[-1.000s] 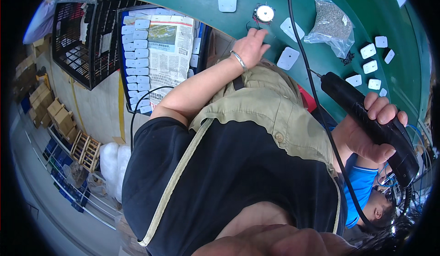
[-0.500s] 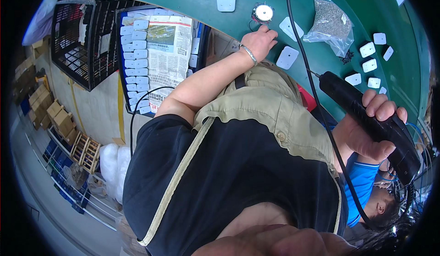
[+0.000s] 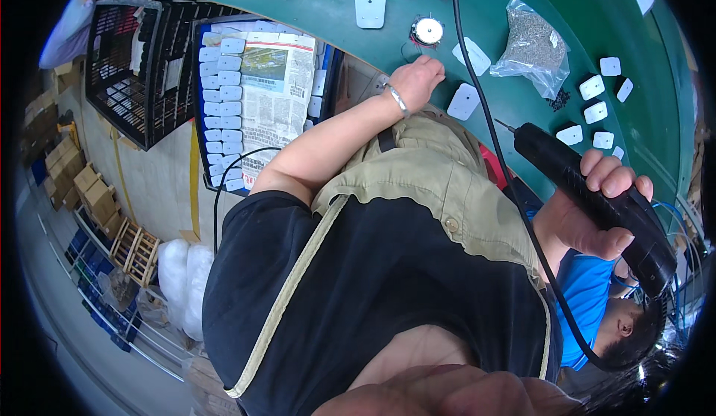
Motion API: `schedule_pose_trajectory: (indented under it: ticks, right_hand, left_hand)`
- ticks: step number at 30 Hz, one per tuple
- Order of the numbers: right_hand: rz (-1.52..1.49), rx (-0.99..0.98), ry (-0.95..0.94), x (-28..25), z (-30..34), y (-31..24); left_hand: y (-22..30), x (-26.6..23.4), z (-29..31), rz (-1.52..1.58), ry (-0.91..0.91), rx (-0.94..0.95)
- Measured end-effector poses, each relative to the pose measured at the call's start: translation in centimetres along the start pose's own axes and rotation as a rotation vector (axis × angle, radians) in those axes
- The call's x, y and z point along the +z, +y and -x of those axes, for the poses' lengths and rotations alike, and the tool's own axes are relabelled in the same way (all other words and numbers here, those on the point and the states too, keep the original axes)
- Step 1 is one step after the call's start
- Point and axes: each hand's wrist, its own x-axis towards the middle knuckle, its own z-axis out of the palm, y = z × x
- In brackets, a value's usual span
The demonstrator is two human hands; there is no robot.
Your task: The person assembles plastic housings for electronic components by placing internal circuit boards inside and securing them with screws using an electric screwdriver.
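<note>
My right hand [image 3: 597,200] is wrapped round a black electric screwdriver [image 3: 578,185], its thin bit pointing up and left over the bench edge. A black cable hangs past it. My left hand [image 3: 418,82], with a silvery bangle at the wrist, is at the bench's near edge, fingers curled together; whether anything is between them is hidden. Just beyond it on the green bench [image 3: 328,6] sits a small round part with a white disc face and thin wires [image 3: 427,31]. White rounded plates [image 3: 464,101] lie to its right, one partly behind the cable.
A clear bag of small dark screws [image 3: 533,47] lies on the bench with loose screws beside it. Several small white pieces [image 3: 595,112] are at right. A tray [image 3: 201,155] holds rows of white plates and a newspaper [image 3: 280,80]. Black crates [image 3: 123,65] stand left; a person in blue [image 3: 585,297] is at right.
My left hand has drawn back a little from the round part, and its fingers have curled in. The screwdriver stays in my right hand, slightly shifted left.
</note>
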Motion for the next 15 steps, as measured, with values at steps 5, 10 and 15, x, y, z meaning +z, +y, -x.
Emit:
schedule_pose_trajectory:
  ticks: [5, 10, 15]
  right_hand:
    - [-0.022, -0.018, -0.003, 0.0, 0.2, 0.1]
    - [-0.022, -0.017, 0.005, 0.1, 0.3, 0.1]
    - [-0.030, -0.008, 0.057, 0.8, 0.3, 0.1]
  left_hand:
    - [-0.4, -2.4, 2.2, 0.173, -0.075, -0.053]
    - [-1.5, -3.9, 4.2, 0.239, -0.160, -0.261]
    - [-4.3, -4.2, 5.4, 0.060, -0.144, -0.209]
